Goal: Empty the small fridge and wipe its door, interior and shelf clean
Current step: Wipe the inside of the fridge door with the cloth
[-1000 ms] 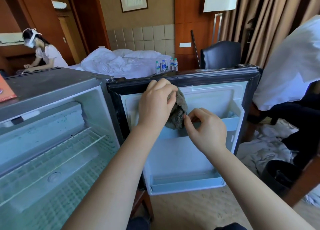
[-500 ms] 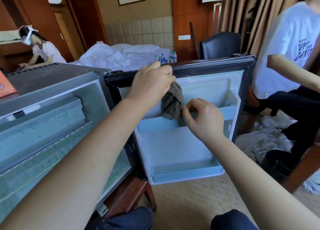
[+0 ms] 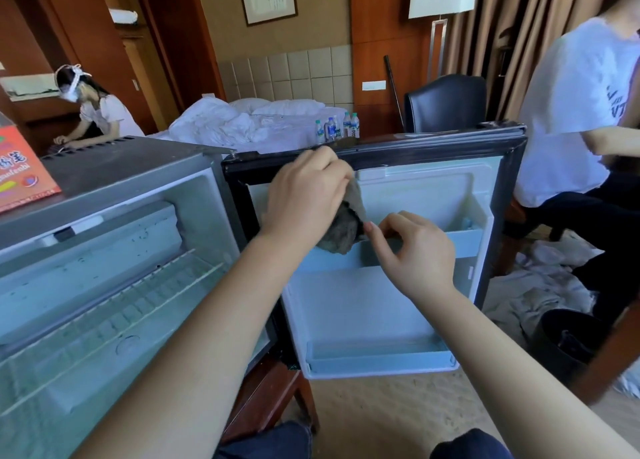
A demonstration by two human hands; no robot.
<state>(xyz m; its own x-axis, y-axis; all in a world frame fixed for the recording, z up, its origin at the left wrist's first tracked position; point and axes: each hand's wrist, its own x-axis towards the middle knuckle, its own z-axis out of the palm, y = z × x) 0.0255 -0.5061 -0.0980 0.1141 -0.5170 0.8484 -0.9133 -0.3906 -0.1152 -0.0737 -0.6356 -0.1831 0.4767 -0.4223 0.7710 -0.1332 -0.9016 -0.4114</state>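
Cloth [image 3: 343, 231] is held bunched in left hand [image 3: 304, 195] grip, fingers curled round it, against open fridge door [image 3: 381, 306] near 12 o'clock edge | right hand [image 3: 414, 250] is curled at cloth's 3 o'clock; its grip cannot be told.

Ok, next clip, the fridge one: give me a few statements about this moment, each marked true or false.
1. The fridge door stands open. True.
2. The left hand grips a grey cloth at the door's inner side. True.
3. Water bottles stand in the lower door shelf. False: they stand beyond the door's top edge, near the bed; none shows in that shelf.
4. The wire shelf lies outside the fridge. False: it sits inside the fridge.
5. An orange box lies on top of the fridge. True.
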